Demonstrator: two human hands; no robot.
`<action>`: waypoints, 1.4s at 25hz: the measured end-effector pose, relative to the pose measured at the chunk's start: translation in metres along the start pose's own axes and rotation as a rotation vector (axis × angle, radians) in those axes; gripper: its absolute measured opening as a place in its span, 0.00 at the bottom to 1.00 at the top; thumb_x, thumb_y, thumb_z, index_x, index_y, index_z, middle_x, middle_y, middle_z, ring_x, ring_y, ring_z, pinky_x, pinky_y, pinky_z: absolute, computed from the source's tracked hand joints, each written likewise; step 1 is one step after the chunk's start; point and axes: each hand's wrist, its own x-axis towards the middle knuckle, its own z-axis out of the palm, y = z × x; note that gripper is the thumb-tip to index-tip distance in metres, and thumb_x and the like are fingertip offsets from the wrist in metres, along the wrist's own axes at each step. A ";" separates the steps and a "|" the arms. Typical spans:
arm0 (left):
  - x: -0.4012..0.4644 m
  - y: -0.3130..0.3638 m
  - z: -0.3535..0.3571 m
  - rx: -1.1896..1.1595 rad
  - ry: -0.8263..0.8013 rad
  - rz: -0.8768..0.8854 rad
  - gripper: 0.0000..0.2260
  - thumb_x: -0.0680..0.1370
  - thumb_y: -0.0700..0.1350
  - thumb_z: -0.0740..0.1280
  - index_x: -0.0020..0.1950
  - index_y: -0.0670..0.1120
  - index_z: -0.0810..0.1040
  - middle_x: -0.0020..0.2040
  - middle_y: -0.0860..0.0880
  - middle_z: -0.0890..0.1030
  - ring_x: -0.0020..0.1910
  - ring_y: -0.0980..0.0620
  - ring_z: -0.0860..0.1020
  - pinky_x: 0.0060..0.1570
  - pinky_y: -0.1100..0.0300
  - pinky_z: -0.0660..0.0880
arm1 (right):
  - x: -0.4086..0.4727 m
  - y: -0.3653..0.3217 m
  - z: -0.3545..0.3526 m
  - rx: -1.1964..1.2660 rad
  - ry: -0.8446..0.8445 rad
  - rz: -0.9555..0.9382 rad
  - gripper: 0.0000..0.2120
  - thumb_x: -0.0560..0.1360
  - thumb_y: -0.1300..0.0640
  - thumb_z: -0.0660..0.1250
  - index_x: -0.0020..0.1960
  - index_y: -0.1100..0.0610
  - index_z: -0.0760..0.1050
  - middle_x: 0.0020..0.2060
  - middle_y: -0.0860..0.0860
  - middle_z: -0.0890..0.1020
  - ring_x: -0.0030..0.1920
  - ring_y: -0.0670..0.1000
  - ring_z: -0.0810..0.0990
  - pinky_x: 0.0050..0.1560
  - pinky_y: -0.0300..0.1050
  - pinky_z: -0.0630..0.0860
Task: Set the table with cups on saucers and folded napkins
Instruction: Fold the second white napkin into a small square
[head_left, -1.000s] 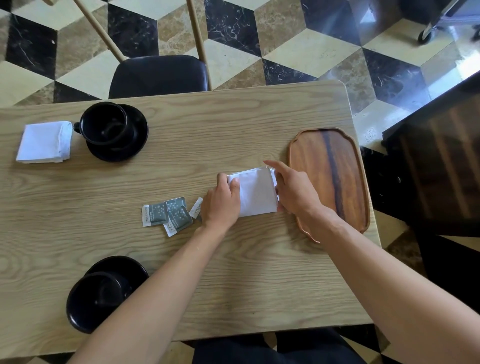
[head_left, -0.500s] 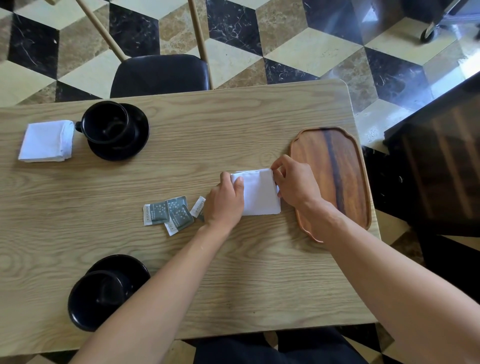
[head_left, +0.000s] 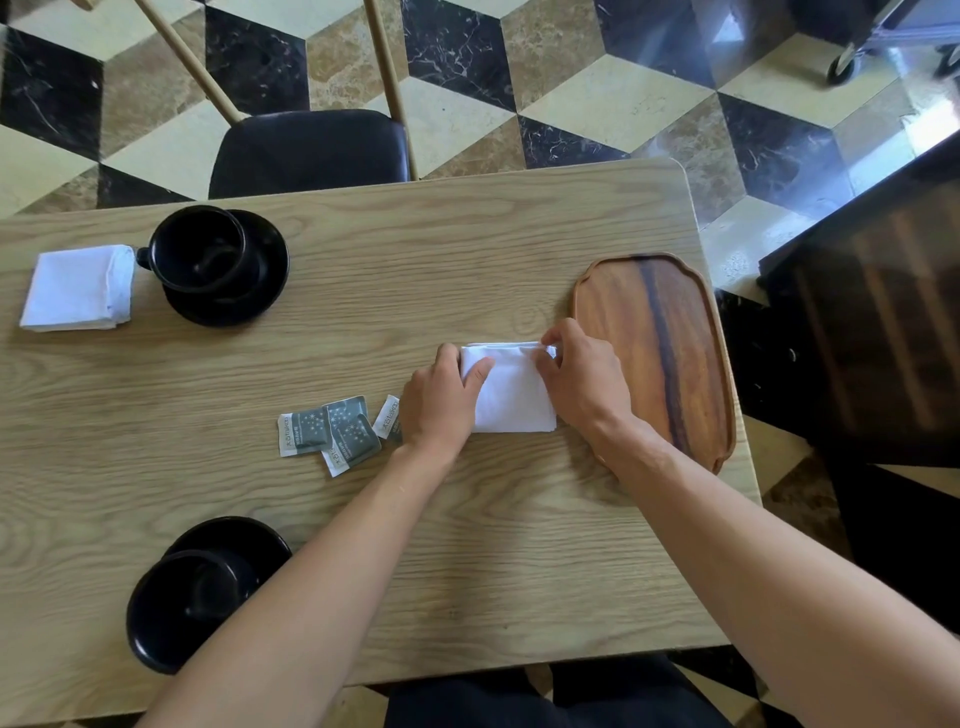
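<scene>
A white napkin (head_left: 511, 395) lies folded on the wooden table (head_left: 363, 291), just left of the tray. My left hand (head_left: 441, 402) presses its left edge flat with the fingers. My right hand (head_left: 582, 382) pinches the napkin's far right corner between thumb and fingers. A black cup (head_left: 200, 249) stands on a black saucer (head_left: 260, 291) at the far left, with a second folded white napkin (head_left: 78, 287) beside it. Another black cup (head_left: 179, 605) on a black saucer (head_left: 244, 538) stands near the front left edge.
A wooden tray (head_left: 660, 348) lies along the table's right edge. Several grey sachets (head_left: 332, 431) lie left of my left hand. A black chair (head_left: 306, 150) stands at the far side. A dark cabinet (head_left: 883, 322) is to the right.
My right hand has pulled back to the napkin's far right corner and pinched it. The napkin looks narrower and thicker at its far edge. My left hand keeps pressing.
</scene>
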 end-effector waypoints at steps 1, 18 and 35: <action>0.002 0.001 0.000 0.017 0.003 0.009 0.19 0.80 0.60 0.64 0.44 0.45 0.68 0.36 0.45 0.79 0.39 0.37 0.76 0.34 0.51 0.66 | 0.000 0.001 0.000 -0.004 0.012 0.008 0.09 0.81 0.50 0.62 0.58 0.53 0.75 0.48 0.52 0.82 0.49 0.56 0.80 0.42 0.45 0.70; -0.007 -0.002 0.029 0.456 0.010 0.585 0.30 0.84 0.55 0.53 0.78 0.35 0.62 0.79 0.37 0.62 0.80 0.39 0.58 0.76 0.38 0.59 | -0.013 -0.002 -0.001 -0.097 0.153 -0.024 0.03 0.79 0.58 0.62 0.49 0.57 0.72 0.48 0.52 0.78 0.46 0.57 0.77 0.46 0.51 0.71; -0.004 -0.002 0.032 0.703 -0.160 0.470 0.30 0.83 0.49 0.45 0.82 0.42 0.38 0.82 0.42 0.37 0.81 0.43 0.35 0.79 0.43 0.43 | -0.029 0.012 0.044 -0.450 -0.126 -0.286 0.33 0.85 0.41 0.42 0.81 0.61 0.39 0.81 0.56 0.39 0.80 0.52 0.32 0.78 0.46 0.33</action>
